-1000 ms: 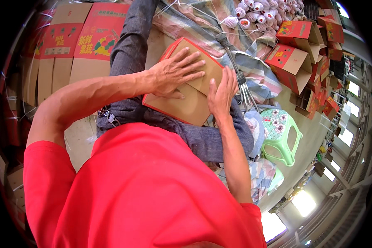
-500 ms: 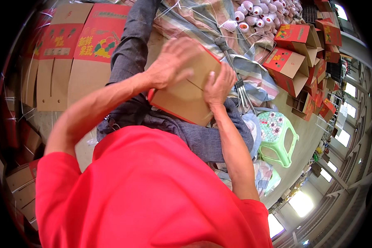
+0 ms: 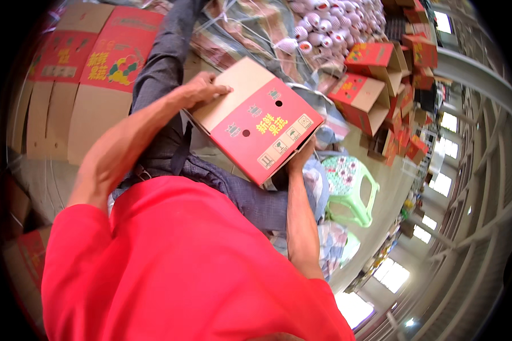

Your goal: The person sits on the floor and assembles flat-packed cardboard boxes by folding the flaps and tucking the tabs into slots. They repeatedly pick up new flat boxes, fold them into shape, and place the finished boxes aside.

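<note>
A red and brown cardboard box (image 3: 290, 108) sits tilted above my lap, its red printed side with two round holes facing up. At the box's upper left edge, my left hand (image 3: 200, 91) is closed around the brown part, thumb on top. My right hand (image 3: 302, 154) grips the lower right corner from below; its fingers are mostly hidden behind the box. My legs in dark grey trousers (image 3: 224, 187) lie beneath the box.
Flattened red and brown cartons (image 3: 99, 108) lie to the left. Fruit in white foam nets (image 3: 330, 28) is heaped at the far side beside a striped sheet (image 3: 233, 34). Open boxes (image 3: 361, 102) are piled at the right, near a green stool (image 3: 347, 187) with a flowered seat.
The box has been turned over, from a plain brown face to its red printed side. My hands have gone from lying flat on it to gripping its edge and corner.
</note>
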Available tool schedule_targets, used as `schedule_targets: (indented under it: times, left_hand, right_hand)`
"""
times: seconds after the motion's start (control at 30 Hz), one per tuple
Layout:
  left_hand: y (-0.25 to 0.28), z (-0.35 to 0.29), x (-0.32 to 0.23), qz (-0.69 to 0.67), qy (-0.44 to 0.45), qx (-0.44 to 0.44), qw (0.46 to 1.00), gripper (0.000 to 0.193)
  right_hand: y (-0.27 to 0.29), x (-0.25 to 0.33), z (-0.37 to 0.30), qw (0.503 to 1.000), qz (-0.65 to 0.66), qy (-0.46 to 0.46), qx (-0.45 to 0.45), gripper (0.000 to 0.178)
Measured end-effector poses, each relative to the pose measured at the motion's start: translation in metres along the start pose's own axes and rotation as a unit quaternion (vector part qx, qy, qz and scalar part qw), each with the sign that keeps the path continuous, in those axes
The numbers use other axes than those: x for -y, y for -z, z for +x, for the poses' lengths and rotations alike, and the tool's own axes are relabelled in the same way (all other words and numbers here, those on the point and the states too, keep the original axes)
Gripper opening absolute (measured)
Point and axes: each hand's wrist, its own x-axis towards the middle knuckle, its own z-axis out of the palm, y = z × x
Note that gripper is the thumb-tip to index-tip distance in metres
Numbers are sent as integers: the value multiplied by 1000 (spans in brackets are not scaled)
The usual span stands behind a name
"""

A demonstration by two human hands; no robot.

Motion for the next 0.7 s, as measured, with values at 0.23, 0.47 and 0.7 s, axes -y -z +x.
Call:
schedule_targets:
  times: [0.23,0.47,0.7]
  left_hand:
    - [8,-68,-90,124,-406,-62,903,33]
    - [-43,-128,-67,502,-510,-8,698,14]
    - [-54,-93,15,561,-415,120,706,23]
  right_hand:
    - [-24,9,-16,836,436,-330,47,45]
    - [17,20,13,884,328,-331,-41,69]
    - [-15,75,30,934,108,-216,263,53]
